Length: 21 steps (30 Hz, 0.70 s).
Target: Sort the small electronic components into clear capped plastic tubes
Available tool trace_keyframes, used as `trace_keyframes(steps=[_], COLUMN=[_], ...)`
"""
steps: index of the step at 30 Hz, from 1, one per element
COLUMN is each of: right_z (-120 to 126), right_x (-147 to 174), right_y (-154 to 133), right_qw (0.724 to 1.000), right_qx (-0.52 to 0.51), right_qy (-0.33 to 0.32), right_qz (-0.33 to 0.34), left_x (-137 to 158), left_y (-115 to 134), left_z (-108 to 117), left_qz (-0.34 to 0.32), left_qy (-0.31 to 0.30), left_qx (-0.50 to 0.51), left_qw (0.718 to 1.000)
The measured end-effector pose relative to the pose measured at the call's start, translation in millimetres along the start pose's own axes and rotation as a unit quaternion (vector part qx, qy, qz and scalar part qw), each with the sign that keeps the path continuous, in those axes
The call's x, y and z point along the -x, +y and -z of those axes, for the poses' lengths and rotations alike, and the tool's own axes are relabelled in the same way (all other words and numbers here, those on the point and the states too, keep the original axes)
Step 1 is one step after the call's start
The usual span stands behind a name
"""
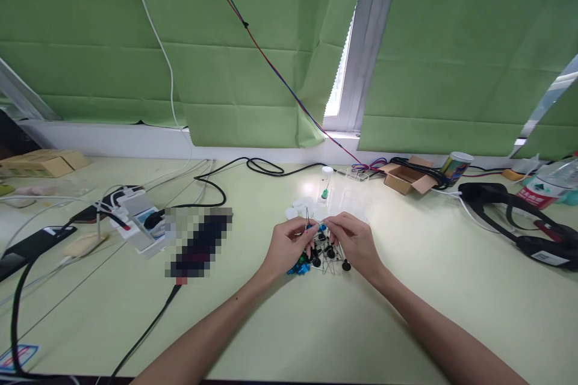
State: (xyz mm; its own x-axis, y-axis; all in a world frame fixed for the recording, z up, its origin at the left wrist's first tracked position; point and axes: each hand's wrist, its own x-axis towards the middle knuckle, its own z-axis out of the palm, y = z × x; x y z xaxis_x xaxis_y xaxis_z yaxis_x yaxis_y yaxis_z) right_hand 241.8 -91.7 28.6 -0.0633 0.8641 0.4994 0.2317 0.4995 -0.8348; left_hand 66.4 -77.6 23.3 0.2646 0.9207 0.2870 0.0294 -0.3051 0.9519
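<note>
My left hand [289, 243] is closed in a pinch, and a thin metal rod [307, 213] sticks up from its fingers. Close beside it, my right hand [354, 237] is pinched too, its fingertips almost meeting those of the left. A small blue piece [322, 227] shows between the fingertips; what exactly the right fingers grip is too small to make out. Under the hands lies a pile of thin metal rods with black round heads [331, 252]. Several small blue pieces [298, 268] lie by the left hand, with some green among them. The fingers partly cover the pile.
Behind the hands are white translucent discs [295, 209] and a white-capped item [327, 173] with a green piece. To the left are a power strip [142, 219] and cables. Rightward stand an open cardboard box [406, 177], a can [456, 167], a black headset [528, 222] and a bottle [553, 183].
</note>
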Motion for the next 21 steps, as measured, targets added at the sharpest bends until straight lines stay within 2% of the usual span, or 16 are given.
trace_keyframes(steps=[12, 17, 21], right_z=[-2.7, -2.9, -2.7], right_x=[-0.7, -2.1, -2.6], right_y=[0.0, -3.4, -5.0], right_qw=[0.991, 0.984, 0.98], right_qx=[-0.094, -0.136, -0.151], right_qy=[-0.02, -0.029, -0.035], right_qz=[-0.091, -0.111, -0.126], left_x=[2.5, 3.8, 4.2], left_y=[2.5, 1.7, 0.9], left_z=[-1.2, -0.6, -0.2], left_qz=[-0.07, -0.102, -0.107], left_qy=[0.018, 0.021, 0.019], left_qx=[-0.085, -0.147, -0.155], left_qw=[0.994, 0.984, 0.982])
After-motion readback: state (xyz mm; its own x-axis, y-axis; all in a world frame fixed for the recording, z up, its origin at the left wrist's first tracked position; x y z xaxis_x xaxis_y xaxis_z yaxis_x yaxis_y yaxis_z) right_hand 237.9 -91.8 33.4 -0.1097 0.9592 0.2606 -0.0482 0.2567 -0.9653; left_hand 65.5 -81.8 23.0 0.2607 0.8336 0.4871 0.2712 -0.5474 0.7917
